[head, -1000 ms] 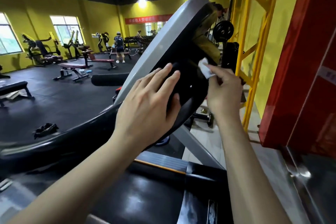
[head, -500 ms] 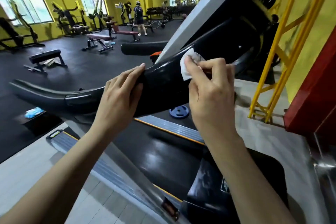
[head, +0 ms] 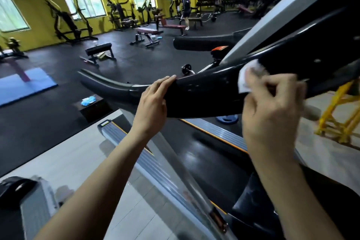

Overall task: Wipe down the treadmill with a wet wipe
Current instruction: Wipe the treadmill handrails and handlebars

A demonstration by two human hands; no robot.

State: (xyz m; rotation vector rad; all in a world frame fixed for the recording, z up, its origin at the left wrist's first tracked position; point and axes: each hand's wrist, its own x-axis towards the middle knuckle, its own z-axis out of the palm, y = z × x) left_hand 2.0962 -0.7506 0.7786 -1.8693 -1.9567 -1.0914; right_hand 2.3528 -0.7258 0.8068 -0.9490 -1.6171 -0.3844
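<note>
The treadmill's black handrail (head: 200,93) curves from the console at the upper right down to the left. My left hand (head: 153,101) grips the rail at its middle, fingers over the top edge. My right hand (head: 272,107) pinches a small white wet wipe (head: 246,78) and presses it against the rail's black side, to the right of my left hand. The hand is blurred. Below lie the black running belt (head: 210,160) and its grey side rail (head: 155,163). The grey console upright (head: 272,25) rises at the upper right.
A yellow steel frame (head: 339,115) stands at the right. Beyond the handrail are a blue weight plate (head: 228,119), a black box with a blue cloth (head: 88,101), a blue mat (head: 21,85), benches and machines. A person (head: 186,9) stands far back.
My view has tilted down and left, away from the console. My right hand moved the wipe from the console edge down onto the handrail. My left hand shifted from the console to gripping the rail.
</note>
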